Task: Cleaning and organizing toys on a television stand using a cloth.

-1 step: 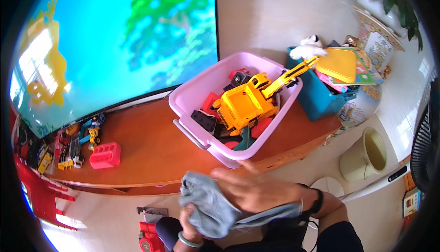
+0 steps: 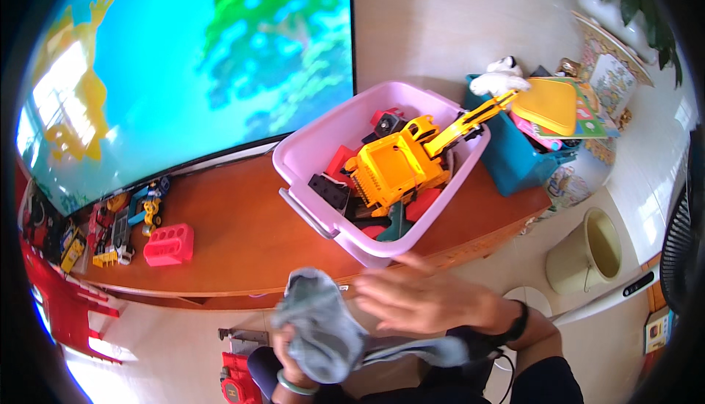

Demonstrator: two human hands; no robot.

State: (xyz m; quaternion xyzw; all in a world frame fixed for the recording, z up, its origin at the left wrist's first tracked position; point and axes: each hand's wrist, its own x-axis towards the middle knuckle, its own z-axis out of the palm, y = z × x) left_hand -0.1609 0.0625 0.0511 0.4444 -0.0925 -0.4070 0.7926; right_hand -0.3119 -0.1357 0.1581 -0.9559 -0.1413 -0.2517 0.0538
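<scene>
Clutching a crumpled gray cloth (image 2: 323,338) in the left hand (image 2: 286,351), with fingers closed on its near left side, leaving a strip trailing beneath the right hand (image 2: 426,303). Holding the right hand loosely spread, just beside the cloth, too blurred to tell whether touching. Beyond the right hand, on the desk (image 2: 242,220), a pink tub (image 2: 361,245) with a yellow toy excavator (image 2: 396,172) inside.

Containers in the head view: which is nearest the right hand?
The lilac tub holding the yellow excavator: its near corner is just beyond the right hand, while the teal bin and beige bucket stand farther off.
</scene>
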